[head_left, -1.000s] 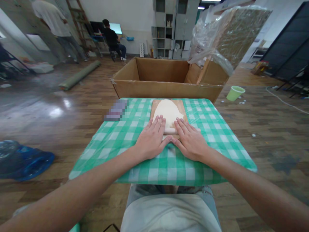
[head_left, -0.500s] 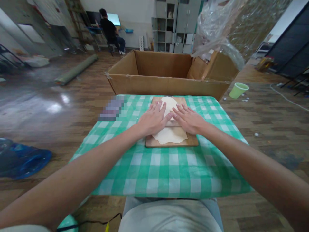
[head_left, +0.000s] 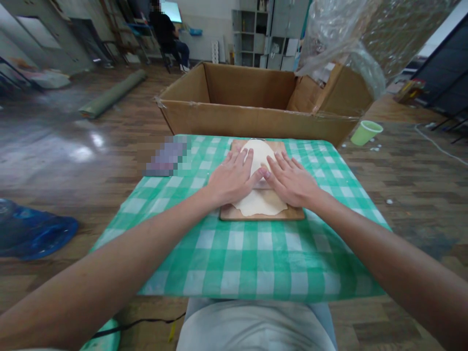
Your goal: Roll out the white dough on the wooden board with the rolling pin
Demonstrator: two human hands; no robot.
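Note:
A flat sheet of pale dough (head_left: 259, 204) lies on a wooden board (head_left: 227, 213). Across its middle, between my palms, shows a short stretch of a light cylinder that looks like a rolling pin (head_left: 263, 185); the rest of it is hidden beneath my hands. My left hand (head_left: 236, 176) rests flat over its left part, fingers stretched forward. Over the right part lies my right hand (head_left: 290, 181), flat as well, with its fingers spread. My thumbs meet above the dough. Neither hand wraps round anything.
A green checked cloth (head_left: 219, 263) covers the table. Beyond its far edge stands a large cardboard box (head_left: 234, 114). A blurred-out flat item (head_left: 166, 157) lies at the far left corner. Right of the table is a green cup (head_left: 366, 133). A person (head_left: 168, 34) sits in the background.
My view has tilted down slightly, so the background sits higher. Both hands stay flat over the rolling pin, with only a very small shift relative to the dough.

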